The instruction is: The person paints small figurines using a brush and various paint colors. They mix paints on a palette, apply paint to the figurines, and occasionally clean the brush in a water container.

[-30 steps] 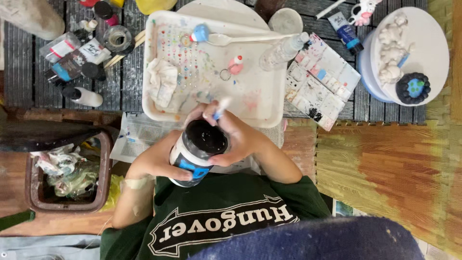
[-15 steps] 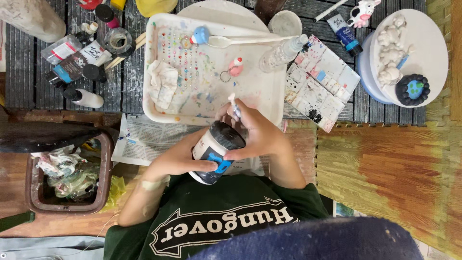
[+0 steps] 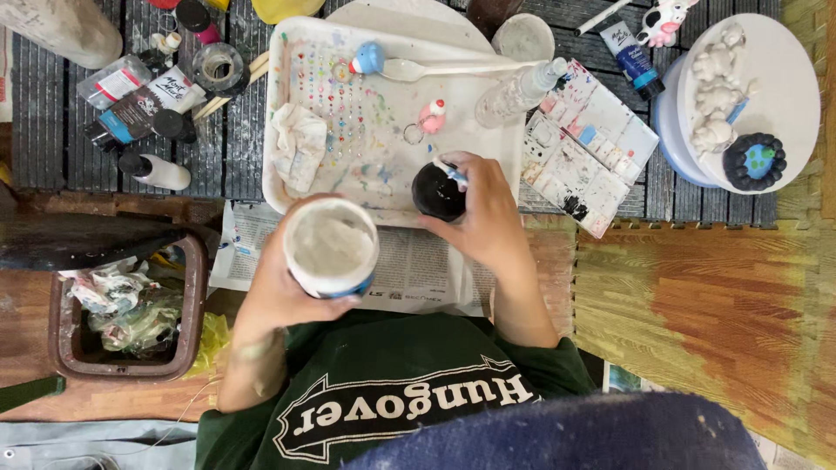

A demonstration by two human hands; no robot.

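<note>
The left hand (image 3: 279,287) gripped an open jar (image 3: 331,246), mouth up so nothing spilled. The right hand (image 3: 483,218) held its black lid (image 3: 438,191) over the tray (image 3: 488,148), perhaps to catch drips.

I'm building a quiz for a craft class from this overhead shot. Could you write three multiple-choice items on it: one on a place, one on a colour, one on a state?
1. Where does the black lid sit?
A. in the brown bin
B. at the white tray's near edge, under the right hand
C. on the round white stand

2. What colour is the paste in the jar?
A. white
B. red
C. green

3. How is the jar in the left hand?
A. capped
B. lying on its side
C. open, mouth up

Answers: 1 B, the right hand holds the lid on the white tray. 2 A, its contents look white. 3 C, the lid is off and the paste shows.
</note>
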